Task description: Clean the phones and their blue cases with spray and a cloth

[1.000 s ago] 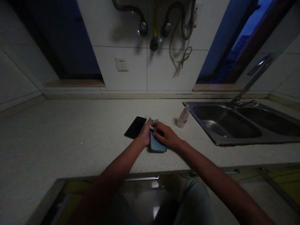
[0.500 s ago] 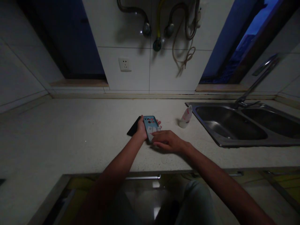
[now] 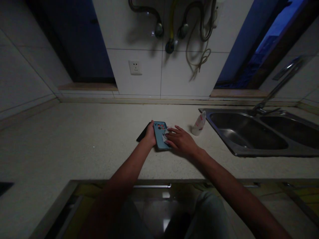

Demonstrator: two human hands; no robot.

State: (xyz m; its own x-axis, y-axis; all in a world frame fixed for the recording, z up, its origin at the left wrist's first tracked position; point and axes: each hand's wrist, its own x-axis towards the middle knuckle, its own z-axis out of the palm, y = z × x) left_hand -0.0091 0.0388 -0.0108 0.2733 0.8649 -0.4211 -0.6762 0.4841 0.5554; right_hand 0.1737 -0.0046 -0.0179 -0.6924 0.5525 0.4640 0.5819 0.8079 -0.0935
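Observation:
My left hand (image 3: pixel 150 134) grips a blue phone case (image 3: pixel 159 136) by its left side, holding it just over the counter with the inside facing up. Camera cutouts show near the case's top end. In my right hand (image 3: pixel 181 140) is a crumpled white tissue (image 3: pixel 165 136), pressed by the fingers against the inside of the case near its right side. Beneath and left of my left hand lies a flat black object (image 3: pixel 143 132), perhaps a phone, partly covered by the hand. A whitish pouch with red print (image 3: pixel 199 124) stands to the right of my right hand.
A double steel sink (image 3: pixel 224 148) with a faucet (image 3: pixel 276 85) is set in the counter (image 3: pixel 99 142) at right. On the tiled wall are a socket (image 3: pixel 135 67), pipes (image 3: pixel 159 26) and a looped cord (image 3: pixel 203 59). The counter's front edge runs below my forearms.
My right hand has moved the tissue from the case's lower end up toward its right side. The lower part of the case now shows. The view has shifted slightly.

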